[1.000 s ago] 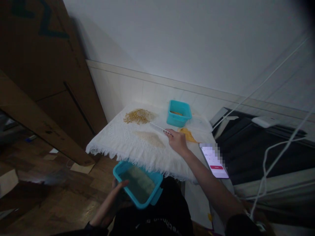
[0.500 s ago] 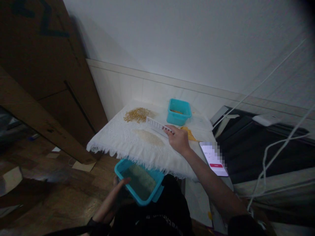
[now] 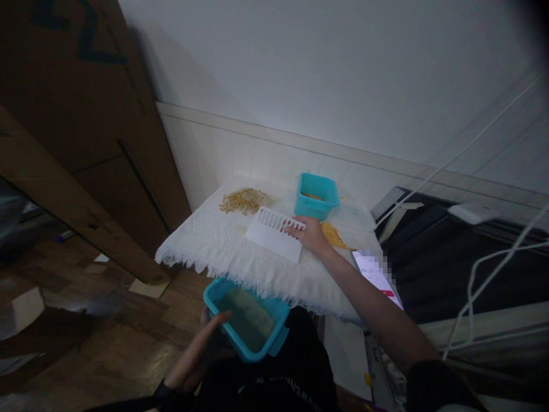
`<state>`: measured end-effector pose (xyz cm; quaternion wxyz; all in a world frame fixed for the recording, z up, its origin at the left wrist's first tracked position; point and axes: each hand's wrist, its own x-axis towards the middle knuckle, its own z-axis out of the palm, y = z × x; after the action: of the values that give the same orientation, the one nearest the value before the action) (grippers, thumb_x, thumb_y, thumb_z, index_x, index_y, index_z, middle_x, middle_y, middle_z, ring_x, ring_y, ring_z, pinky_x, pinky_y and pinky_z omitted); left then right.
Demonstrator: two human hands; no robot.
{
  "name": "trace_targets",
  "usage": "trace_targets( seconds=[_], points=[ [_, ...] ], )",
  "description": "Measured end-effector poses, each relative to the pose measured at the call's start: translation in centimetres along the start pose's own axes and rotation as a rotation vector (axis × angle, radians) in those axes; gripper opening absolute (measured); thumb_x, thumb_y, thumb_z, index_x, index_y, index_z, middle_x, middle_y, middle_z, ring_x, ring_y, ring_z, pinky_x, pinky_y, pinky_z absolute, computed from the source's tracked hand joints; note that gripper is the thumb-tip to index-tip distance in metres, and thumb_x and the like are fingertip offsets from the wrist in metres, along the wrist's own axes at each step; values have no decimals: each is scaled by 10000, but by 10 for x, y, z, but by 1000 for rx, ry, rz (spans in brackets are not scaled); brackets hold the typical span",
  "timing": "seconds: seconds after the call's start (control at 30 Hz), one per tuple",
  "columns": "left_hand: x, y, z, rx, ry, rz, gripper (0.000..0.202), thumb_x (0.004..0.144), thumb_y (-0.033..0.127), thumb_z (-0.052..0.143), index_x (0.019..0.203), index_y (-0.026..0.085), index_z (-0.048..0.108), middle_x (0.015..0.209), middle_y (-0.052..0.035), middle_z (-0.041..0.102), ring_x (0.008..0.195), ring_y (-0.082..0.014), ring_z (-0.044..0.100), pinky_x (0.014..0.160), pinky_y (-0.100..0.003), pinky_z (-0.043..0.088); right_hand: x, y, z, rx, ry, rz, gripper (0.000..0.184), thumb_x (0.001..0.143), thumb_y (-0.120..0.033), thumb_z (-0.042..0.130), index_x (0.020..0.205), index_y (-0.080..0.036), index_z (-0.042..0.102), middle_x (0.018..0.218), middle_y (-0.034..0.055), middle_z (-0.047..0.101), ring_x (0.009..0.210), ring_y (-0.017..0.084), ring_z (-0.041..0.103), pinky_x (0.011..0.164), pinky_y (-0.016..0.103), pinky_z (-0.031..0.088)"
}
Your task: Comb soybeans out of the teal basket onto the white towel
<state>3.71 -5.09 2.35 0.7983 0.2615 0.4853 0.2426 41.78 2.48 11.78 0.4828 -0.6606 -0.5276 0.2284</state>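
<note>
My left hand (image 3: 214, 323) grips the near-left rim of a turquoise plastic box (image 3: 281, 329), held tilted just below the table's fringed front edge. Pale grains (image 3: 253, 312), like rice, lie inside that box. My right hand (image 3: 306, 232) is closed on the slotted upper edge of a flat white scraper (image 3: 274, 240), which stands on the white cloth (image 3: 201, 229). The scraper hides most of a thin patch of pale grains. Behind it sits a heap of yellow beans (image 3: 244, 200). A second turquoise box (image 3: 319, 206), with yellow contents, stands beyond my right hand.
A yellow cloth-like piece (image 3: 332, 236) lies right of my right wrist. Beside my forearm is a phone (image 3: 377, 277) with a lit screen. White cables (image 3: 472, 274) hang at the right. A large cardboard box (image 3: 86, 114) stands left of the table, against the wall.
The white scraper has tipped from nearly edge-on to showing its broad face, and now covers most of the pale grain patch. My left hand still holds the box in nearly the same place.
</note>
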Motion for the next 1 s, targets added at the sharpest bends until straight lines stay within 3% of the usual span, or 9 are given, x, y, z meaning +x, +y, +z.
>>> trace_targets(
  seconds=[0.13, 0.3, 0.43, 0.6, 0.73, 0.87, 1.0],
  points=[
    [1, -1, -3, -13, -13, 11, 987, 966, 549, 921, 1778, 360, 393, 1770, -205, 627, 1566, -477, 683, 1087, -617, 714, 16, -5, -8, 7, -13, -66, 317, 828, -442, 966, 992, -177, 908, 878, 84, 910, 736, 265, 832, 631, 307, 606],
    [-2, 4, -2, -36, -23, 15, 981, 983, 517, 912, 1794, 405, 370, 1765, -189, 636, 1561, -469, 690, 1091, -625, 713, 35, -19, 2, -244, 80, -248, 194, 978, -296, 868, 1134, -207, 943, 1045, 85, 950, 909, 290, 887, 796, 346, 670],
    [-2, 4, -2, -36, -11, 16, 966, 992, 511, 903, 1792, 368, 380, 1748, -201, 644, 1513, -471, 721, 1081, -626, 719, 19, -14, 21, -484, 43, -299, 239, 1045, -165, 789, 1194, -250, 955, 1081, 83, 959, 955, 288, 913, 829, 322, 657],
    [0, 0, -5, -2, 0, 10, 1046, 962, 586, 917, 1814, 386, 344, 1749, -215, 635, 1508, -495, 717, 1055, -634, 723, -13, -3, 33, -546, -6, -355, 295, 1070, -143, 763, 1252, -276, 954, 1063, 64, 961, 906, 265, 918, 800, 287, 635],
    [0, 0, -5, -4, 4, -2, 1047, 959, 572, 918, 1818, 375, 352, 1696, -205, 685, 1457, -486, 754, 1050, -620, 723, -3, -11, 33, -554, -3, -400, 283, 1077, -147, 757, 1243, -263, 953, 1082, 73, 961, 895, 258, 912, 788, 281, 623],
    [-1, 3, -4, -11, -16, 6, 1036, 957, 552, 933, 1808, 374, 370, 1704, -196, 683, 1494, -480, 735, 1067, -616, 718, 12, -16, 44, -614, 20, -395, 296, 1084, -132, 742, 1263, -253, 945, 1087, 87, 960, 916, 264, 917, 788, 279, 624],
    [-1, 4, -5, -8, -18, 11, 1017, 975, 537, 923, 1806, 391, 356, 1743, -193, 655, 1551, -475, 696, 1080, -606, 715, -2, -8, 59, -631, -20, -420, 325, 1075, -105, 737, 1284, -244, 943, 1098, 83, 961, 902, 252, 924, 796, 267, 638]
  ],
)
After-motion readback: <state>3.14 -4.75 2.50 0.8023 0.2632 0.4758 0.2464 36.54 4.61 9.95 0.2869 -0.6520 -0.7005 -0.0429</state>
